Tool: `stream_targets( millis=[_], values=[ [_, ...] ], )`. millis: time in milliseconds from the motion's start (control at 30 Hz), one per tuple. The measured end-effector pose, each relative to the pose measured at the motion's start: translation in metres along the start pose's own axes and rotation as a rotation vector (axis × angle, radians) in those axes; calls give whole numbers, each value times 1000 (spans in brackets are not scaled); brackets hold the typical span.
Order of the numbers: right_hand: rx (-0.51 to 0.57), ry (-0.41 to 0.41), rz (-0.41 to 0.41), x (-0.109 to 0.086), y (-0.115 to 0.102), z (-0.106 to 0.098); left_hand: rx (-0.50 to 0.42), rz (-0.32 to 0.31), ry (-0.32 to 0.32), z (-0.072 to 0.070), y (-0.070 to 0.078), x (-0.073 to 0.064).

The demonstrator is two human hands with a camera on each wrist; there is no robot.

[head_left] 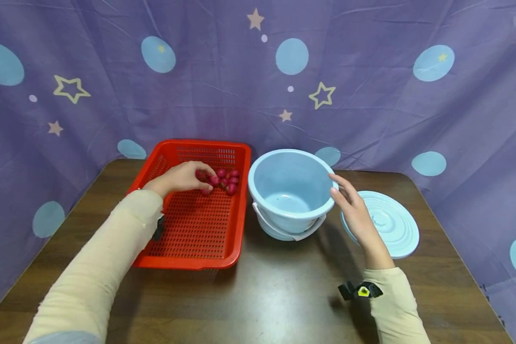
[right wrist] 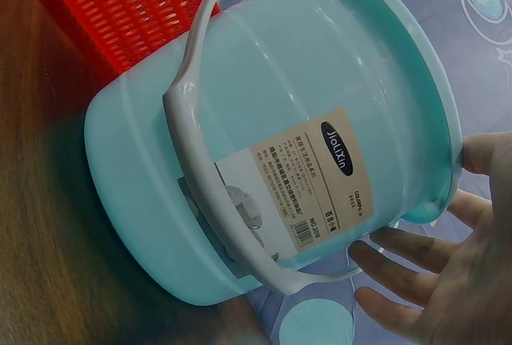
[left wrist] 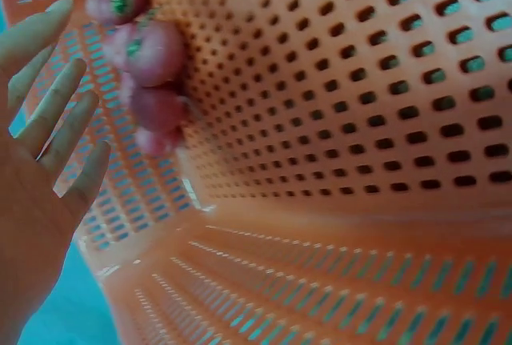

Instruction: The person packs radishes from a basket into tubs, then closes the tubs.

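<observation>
My left hand [head_left: 185, 177] reaches into the red plastic basket [head_left: 238, 234], over a cluster of radishes [head_left: 232, 189] near its far right corner. In the left wrist view its fingers [left wrist: 60, 121] are spread and hold nothing, beside the round reddish radishes [left wrist: 157, 54] with green stem ends. A light blue bucket [head_left: 263, 191] stands upright to the right of the basket. My right hand [head_left: 356, 212] holds the bucket's right rim between thumb and fingers. In the right wrist view the other fingers [right wrist: 400, 277] lie near the labelled bucket wall [right wrist: 272, 73].
The bucket's pale handle [head_left: 290, 234] hangs down at its front. A round light blue lid [head_left: 397, 224] lies on the brown wooden table [head_left: 279, 296] at the right, partly behind my right hand. A purple curtain [head_left: 223, 95] with stars and dots hangs close behind the table.
</observation>
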State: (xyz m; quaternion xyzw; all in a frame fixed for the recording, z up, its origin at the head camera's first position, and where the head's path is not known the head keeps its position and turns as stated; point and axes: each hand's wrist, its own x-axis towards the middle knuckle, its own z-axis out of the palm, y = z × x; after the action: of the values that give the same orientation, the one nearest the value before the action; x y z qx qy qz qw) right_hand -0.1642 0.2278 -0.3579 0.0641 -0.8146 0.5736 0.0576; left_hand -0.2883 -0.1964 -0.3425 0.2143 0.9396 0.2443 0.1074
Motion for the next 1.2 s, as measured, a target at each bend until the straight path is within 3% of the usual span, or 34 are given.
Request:
stream_targets(
  millis=[233, 533, 767, 933, 1200],
  values=[
    [-7, 5, 7, -1, -1, 0, 28, -47, -39, 11, -7, 4],
    [54, -4, 0, -2, -3, 2, 199, -21, -21, 20, -14, 4],
    [42, -7, -15, 0, 0, 1, 251, -47, 1, 25, -17, 7],
    [33, -7, -20, 0, 1, 1, 267, -52, 4, 22, -11, 5],
    [72, -7, -24, 0, -2, 2, 225, 32, 77, 3, 12, 1]
  ],
)
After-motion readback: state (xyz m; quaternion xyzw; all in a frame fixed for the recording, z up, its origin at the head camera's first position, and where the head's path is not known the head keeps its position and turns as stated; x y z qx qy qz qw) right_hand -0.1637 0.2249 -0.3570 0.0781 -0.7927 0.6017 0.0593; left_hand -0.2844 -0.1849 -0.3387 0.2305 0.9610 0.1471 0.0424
